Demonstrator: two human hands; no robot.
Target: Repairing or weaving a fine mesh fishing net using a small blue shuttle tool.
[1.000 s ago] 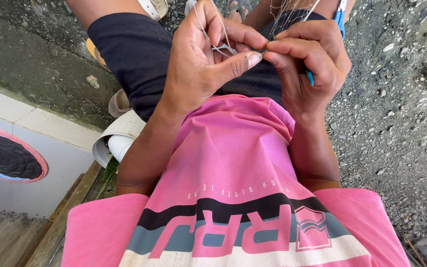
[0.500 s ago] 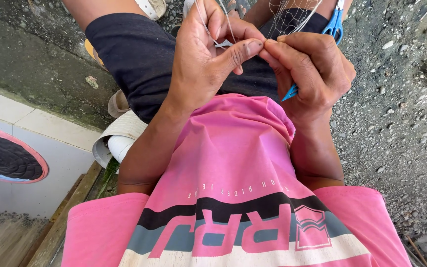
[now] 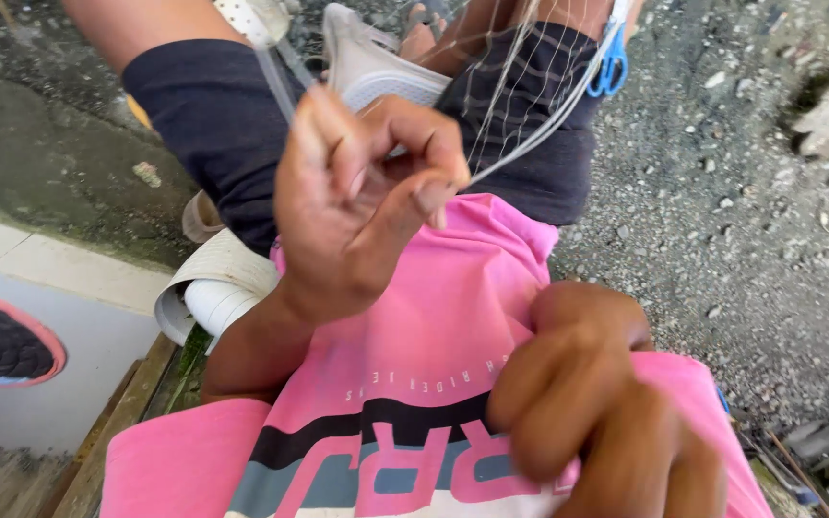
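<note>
My left hand is raised over my lap, thumb and fingers pinched on a thin pale strand of the fishing net. The net drapes over my dark shorts, and a taut strand runs from my fingertips up to a blue-handled tool hanging at the top right. My right hand is low against my pink shirt, curled into a blurred fist. Nothing shows inside it.
Grey gravel ground fills the right side. A white sandal lies by my feet. A roll of white material rests beside my left thigh, with a pale surface bearing a pink-rimmed dark oval and a wooden plank at left.
My right hand has left the net and dropped down to my lap, no longer holding the blue tool. The left hand keeps its pinch and the view has tilted.
</note>
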